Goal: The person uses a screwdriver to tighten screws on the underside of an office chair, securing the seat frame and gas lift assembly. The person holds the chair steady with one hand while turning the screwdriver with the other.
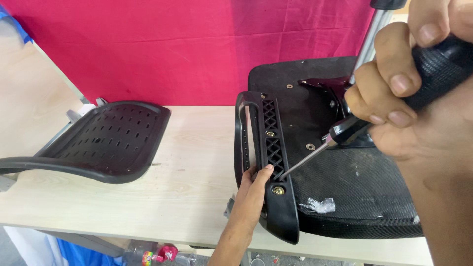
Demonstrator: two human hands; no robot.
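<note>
Gripping a screwdriver (340, 135), the right hand (414, 83) aims its tip at the armrest (273, 162) on the upturned seat (354, 182); two bolts look seated. Left hand (253, 189) clasps the armrest. Farther off, a backrest (98, 143) lies unattached on the worktop (192, 162).

So the bench (187, 197) carries two chair parts. Over on the left sits the perforated backrest (106, 140), lying flat with its far edge close to the cloth backdrop (197, 44) that hangs behind everything. On the right is the seat (354, 187), flipped underside up, with the armrest (271, 162) lying along its left edge. The left hand (253, 189) comes up from the near side and sits on the armrest's outer edge, just above the nearest bolt (279, 190). The right hand (419, 88) is over the seat, holding a screwdriver (345, 133) that angles down-left to the armrest. A scrap of plastic wrap (318, 204) lies on the seat's near edge. Under the bench's front edge there's a bottle (157, 256) on the floor.
</note>
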